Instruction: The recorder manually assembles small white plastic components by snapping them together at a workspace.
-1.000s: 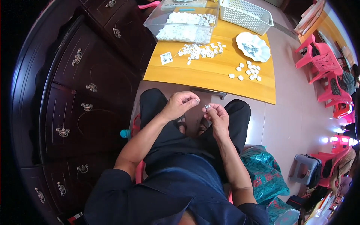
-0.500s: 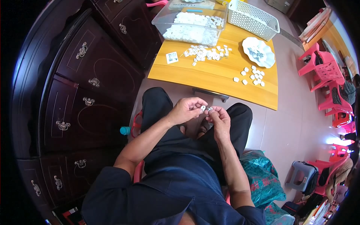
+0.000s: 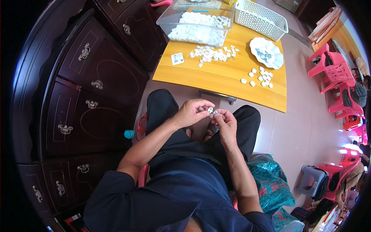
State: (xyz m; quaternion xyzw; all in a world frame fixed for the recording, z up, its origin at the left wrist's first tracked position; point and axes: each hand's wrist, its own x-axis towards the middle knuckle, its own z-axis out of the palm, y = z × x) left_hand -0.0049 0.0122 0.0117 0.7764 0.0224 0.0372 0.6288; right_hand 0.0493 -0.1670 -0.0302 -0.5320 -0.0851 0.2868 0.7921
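Above my lap, my left hand (image 3: pixel 192 113) is closed, pinching a small white plastic piece with a hole (image 3: pixel 210 110) between thumb and fingertips. Facing it, my right hand (image 3: pixel 227 123) is also closed, holding a tiny shiny metal part (image 3: pixel 215 112) in its fingertips. The metal part meets or nearly meets the white piece; which one is too small to tell. On the table beyond lie scattered small white pieces with holes (image 3: pixel 210 55). Several whole-looking white pieces (image 3: pixel 265 78) sit near the right edge. A white scalloped dish (image 3: pixel 254 45) contains small grey metal parts.
A clear plastic bin (image 3: pixel 164 24) full of white pieces and a white perforated basket (image 3: pixel 261 22) stand at the table's (image 3: pixel 185 75) far side. A dark wooden cabinet (image 3: pixel 112 73) lines the left. Pink chairs (image 3: pixel 336 71) are at right, a green bag (image 3: pixel 268 181) beside my right arm.
My hands have come slightly closer together, bringing the metal part up to the white piece. The things on the table have not moved.
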